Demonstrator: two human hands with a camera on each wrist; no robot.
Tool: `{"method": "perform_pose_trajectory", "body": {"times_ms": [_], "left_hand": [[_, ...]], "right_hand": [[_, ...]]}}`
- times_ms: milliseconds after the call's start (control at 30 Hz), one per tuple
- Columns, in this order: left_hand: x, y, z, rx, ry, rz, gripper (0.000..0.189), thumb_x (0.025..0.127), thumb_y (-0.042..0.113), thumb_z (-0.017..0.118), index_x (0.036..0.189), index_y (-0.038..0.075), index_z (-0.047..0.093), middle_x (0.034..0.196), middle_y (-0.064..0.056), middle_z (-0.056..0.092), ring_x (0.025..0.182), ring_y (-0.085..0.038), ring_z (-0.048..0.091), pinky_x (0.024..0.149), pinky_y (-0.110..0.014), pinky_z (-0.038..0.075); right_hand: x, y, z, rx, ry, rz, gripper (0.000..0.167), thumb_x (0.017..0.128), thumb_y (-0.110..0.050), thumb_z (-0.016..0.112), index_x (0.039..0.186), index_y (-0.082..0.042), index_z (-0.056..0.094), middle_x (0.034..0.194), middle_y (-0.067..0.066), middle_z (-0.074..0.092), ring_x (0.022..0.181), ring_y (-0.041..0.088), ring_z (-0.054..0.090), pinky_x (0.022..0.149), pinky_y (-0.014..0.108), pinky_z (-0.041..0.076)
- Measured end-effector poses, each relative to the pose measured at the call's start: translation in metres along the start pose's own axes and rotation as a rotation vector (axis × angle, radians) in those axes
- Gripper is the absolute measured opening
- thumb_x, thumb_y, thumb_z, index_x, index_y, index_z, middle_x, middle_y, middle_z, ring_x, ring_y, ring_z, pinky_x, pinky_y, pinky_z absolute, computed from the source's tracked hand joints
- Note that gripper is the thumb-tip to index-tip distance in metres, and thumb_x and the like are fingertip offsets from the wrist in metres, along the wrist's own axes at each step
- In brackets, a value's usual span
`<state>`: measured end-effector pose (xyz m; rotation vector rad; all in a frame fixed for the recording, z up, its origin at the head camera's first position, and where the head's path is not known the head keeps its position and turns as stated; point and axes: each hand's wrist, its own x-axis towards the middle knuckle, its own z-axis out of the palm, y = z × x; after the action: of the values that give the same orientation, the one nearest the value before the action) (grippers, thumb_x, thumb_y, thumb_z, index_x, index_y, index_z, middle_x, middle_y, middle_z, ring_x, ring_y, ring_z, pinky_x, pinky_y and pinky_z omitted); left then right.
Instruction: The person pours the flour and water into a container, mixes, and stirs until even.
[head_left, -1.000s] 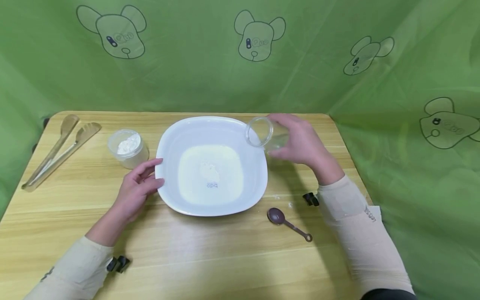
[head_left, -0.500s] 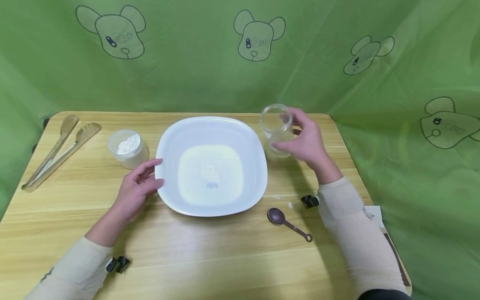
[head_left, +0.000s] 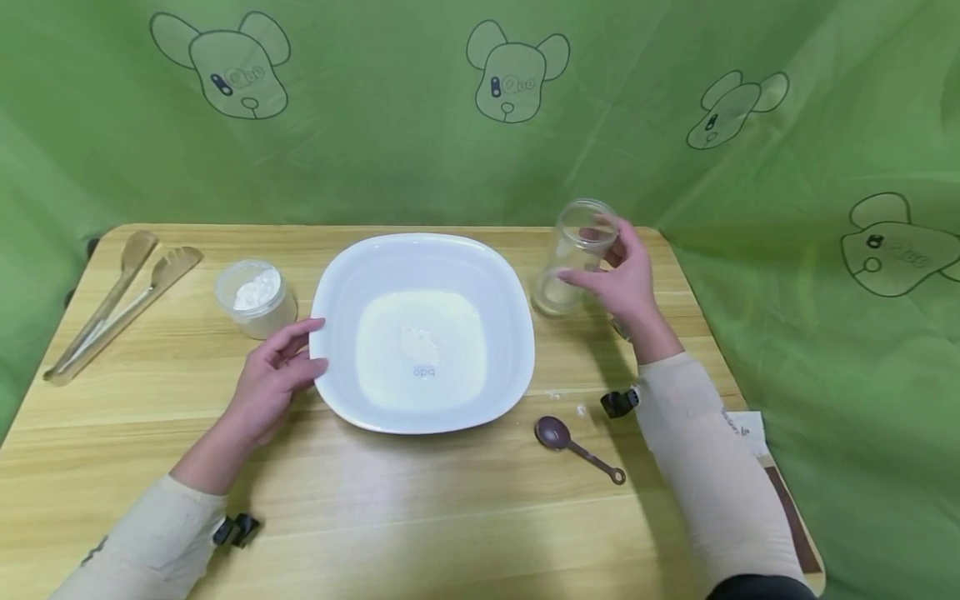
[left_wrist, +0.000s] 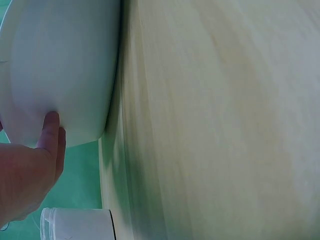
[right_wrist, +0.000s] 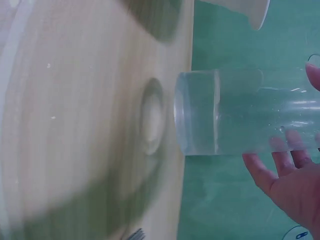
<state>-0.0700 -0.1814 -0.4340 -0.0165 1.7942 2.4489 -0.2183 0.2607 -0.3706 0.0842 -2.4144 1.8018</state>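
Note:
A white oval basin (head_left: 517,367) stands mid-table, with a pale patch on its bottom. My left hand (head_left: 273,379) holds its left rim; in the left wrist view fingers (left_wrist: 52,131) lie against the outer wall (left_wrist: 65,65). To the right of the basin, my right hand (head_left: 618,275) grips a clear tall jar (head_left: 573,258), tilted slightly. In the right wrist view the jar (right_wrist: 240,112) hangs just above the tabletop, its shadow below; a line crosses it near the base, and I cannot tell whether this is liquid.
A tub of white powder (head_left: 258,300) stands left of the basin, tongs (head_left: 123,304) farther left. A brown measuring spoon (head_left: 555,433) lies front right. Something partly hidden lies behind my right hand. A green curtain (head_left: 375,150) borders the table.
My right hand has moved the jar from over the basin's right rim to the right, turning it nearly upright. My left hand and the basin have stayed in place.

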Motion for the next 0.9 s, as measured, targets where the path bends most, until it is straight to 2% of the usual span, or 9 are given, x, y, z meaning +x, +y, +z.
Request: {"method": "perform_pose_trajectory", "body": {"times_ms": [133, 200, 400, 633, 767, 900], "left_hand": [[0.000, -0.001, -0.001, -0.002, -0.007, 0.001, 0.050, 0.091, -0.013, 0.061, 0.139, 0.000, 0.053, 0.125, -0.011, 0.062, 0.109, -0.021, 0.065, 0.086, -0.029, 0.058], [0.000, -0.001, -0.001, 0.001, -0.011, 0.001, 0.050, 0.091, -0.012, 0.061, 0.139, 0.000, 0.052, 0.125, -0.012, 0.061, 0.109, -0.021, 0.065, 0.086, -0.029, 0.058], [0.000, -0.002, -0.003, 0.002, -0.009, 0.003, 0.050, 0.091, -0.012, 0.061, 0.139, 0.000, 0.053, 0.126, -0.012, 0.061, 0.109, -0.020, 0.065, 0.086, -0.029, 0.058], [0.000, -0.004, -0.003, 0.000, -0.021, 0.006, 0.050, 0.091, -0.012, 0.062, 0.139, 0.000, 0.053, 0.127, -0.014, 0.060, 0.112, -0.023, 0.063, 0.087, -0.030, 0.057], [0.001, -0.003, -0.003, 0.005, -0.012, 0.002, 0.050, 0.091, -0.012, 0.062, 0.139, 0.000, 0.052, 0.128, -0.013, 0.060, 0.112, -0.023, 0.063, 0.087, -0.030, 0.057], [0.001, -0.001, -0.002, 0.006, -0.001, 0.000, 0.050, 0.091, -0.012, 0.062, 0.139, -0.001, 0.052, 0.127, -0.013, 0.061, 0.112, -0.023, 0.063, 0.087, -0.029, 0.057]], "right_hand": [[-0.003, -0.002, 0.000, 0.068, 0.022, 0.017, 0.087, 0.064, 0.012, 0.088, 0.139, -0.012, 0.050, 0.135, 0.019, 0.056, 0.119, 0.028, 0.056, 0.099, 0.043, 0.051], [-0.003, -0.001, 0.000, 0.076, 0.033, 0.031, 0.086, 0.065, 0.014, 0.087, 0.138, -0.011, 0.050, 0.134, 0.018, 0.057, 0.119, 0.028, 0.057, 0.099, 0.042, 0.052], [0.006, 0.021, -0.001, 0.066, 0.070, 0.071, 0.088, 0.065, 0.010, 0.089, 0.140, -0.012, 0.049, 0.133, 0.009, 0.059, 0.121, 0.028, 0.055, 0.101, 0.043, 0.050], [0.009, 0.036, -0.002, 0.084, 0.073, 0.075, 0.088, 0.065, 0.010, 0.089, 0.140, -0.010, 0.048, 0.133, 0.011, 0.058, 0.123, 0.034, 0.054, 0.096, 0.031, 0.052], [0.009, 0.038, -0.001, 0.095, 0.077, 0.062, 0.088, 0.066, 0.011, 0.088, 0.141, -0.010, 0.047, 0.132, 0.012, 0.057, 0.123, 0.035, 0.053, 0.098, 0.035, 0.051], [0.008, 0.038, 0.002, 0.108, 0.078, 0.062, 0.091, 0.066, 0.012, 0.087, 0.144, -0.011, 0.045, 0.133, 0.011, 0.056, 0.123, 0.029, 0.054, 0.098, 0.039, 0.052]]}}
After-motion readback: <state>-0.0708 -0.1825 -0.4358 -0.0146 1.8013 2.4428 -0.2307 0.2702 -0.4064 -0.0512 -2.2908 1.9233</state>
